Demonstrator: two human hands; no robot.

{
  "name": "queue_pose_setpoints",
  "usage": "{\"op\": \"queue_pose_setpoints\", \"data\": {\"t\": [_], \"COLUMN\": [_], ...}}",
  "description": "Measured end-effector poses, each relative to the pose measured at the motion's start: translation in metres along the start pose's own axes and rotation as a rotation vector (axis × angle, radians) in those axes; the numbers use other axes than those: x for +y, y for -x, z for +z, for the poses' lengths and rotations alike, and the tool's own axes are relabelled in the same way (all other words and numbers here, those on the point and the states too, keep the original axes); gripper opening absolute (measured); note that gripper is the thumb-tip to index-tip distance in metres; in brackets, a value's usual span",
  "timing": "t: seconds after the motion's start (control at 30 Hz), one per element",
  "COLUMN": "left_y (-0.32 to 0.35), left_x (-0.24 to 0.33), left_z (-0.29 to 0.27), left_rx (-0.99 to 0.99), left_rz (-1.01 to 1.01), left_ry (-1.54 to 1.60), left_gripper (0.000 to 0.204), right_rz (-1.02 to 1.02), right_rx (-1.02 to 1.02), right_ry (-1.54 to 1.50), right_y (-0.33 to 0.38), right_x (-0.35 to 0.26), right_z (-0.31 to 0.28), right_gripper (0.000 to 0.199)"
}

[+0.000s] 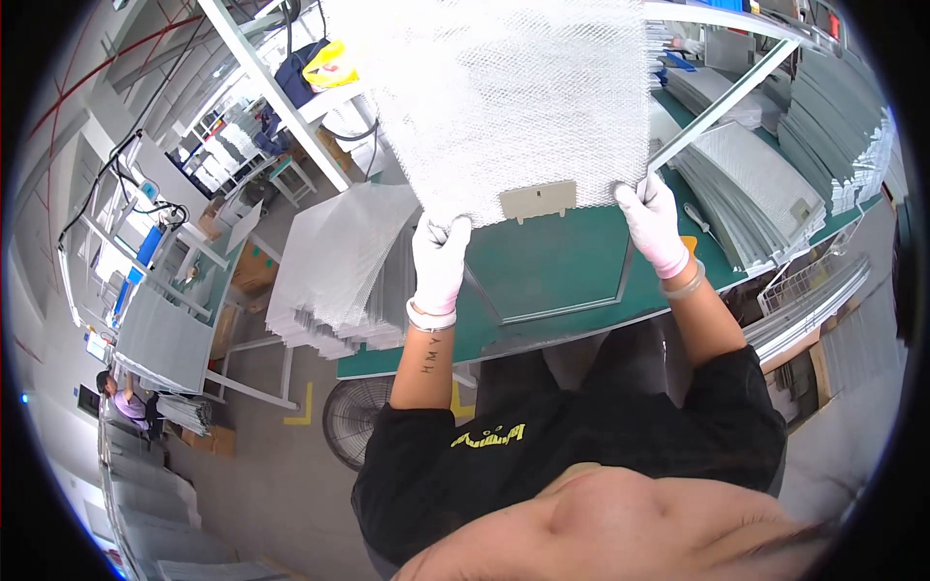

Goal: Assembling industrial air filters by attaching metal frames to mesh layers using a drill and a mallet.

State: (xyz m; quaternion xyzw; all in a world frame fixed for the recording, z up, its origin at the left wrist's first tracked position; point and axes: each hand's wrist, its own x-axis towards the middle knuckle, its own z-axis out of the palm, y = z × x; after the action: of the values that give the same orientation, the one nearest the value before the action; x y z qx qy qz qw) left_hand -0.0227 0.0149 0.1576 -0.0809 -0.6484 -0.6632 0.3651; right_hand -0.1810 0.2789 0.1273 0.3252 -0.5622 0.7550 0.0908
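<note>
Left of the green workbench (pixel 562 266) a stack of mesh sheets (pixel 334 276) lies piled on a low stand, and just beside it my gloved left hand (pixel 439 259) is closed on the lower left corner of the white mesh panel (pixel 513 97), which I hold up above the bench. A small grey tab (pixel 538 200) sits at the middle of the panel's lower edge, over a grey metal frame (pixel 557 281) lying flat on the bench. My gloved right hand (pixel 654 225) pinches the panel's lower right corner, and further mesh panels (pixel 751 189) lie stacked at the bench's right end.
</note>
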Motion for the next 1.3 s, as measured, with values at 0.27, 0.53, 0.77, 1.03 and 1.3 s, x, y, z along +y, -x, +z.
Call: {"op": "queue_pose_setpoints", "data": {"t": [0.27, 0.53, 0.77, 1.03, 1.3], "left_y": [0.024, 0.012, 0.006, 0.009, 0.047], "left_x": [-0.029, -0.023, 0.001, -0.009, -0.041], "left_z": [-0.005, -0.027, 0.009, -0.003, -0.012], "left_rx": [0.085, -0.187, 0.184, 0.129, 0.135], "left_rz": [0.028, -0.15, 0.175, 0.105, 0.088], "left_ry": [-0.152, -0.27, -0.214, -0.127, -0.193], "left_gripper": [0.021, 0.028, 0.021, 0.012, 0.015], "right_rz": [0.056, 0.198, -0.095, 0.069, 0.158], "right_rx": [-0.136, -0.386, 0.184, 0.022, -0.043], "right_ry": [-0.109, 0.162, 0.386, 0.003, -0.017], "right_y": [0.017, 0.002, 0.003, 0.01, 0.041], "right_x": [-0.01, -0.023, -0.016, -0.017, 0.009], "right_z": [0.004, -0.025, 0.014, -0.001, -0.012], "right_gripper": [0.038, 0.031, 0.02, 0.022, 0.029]}}
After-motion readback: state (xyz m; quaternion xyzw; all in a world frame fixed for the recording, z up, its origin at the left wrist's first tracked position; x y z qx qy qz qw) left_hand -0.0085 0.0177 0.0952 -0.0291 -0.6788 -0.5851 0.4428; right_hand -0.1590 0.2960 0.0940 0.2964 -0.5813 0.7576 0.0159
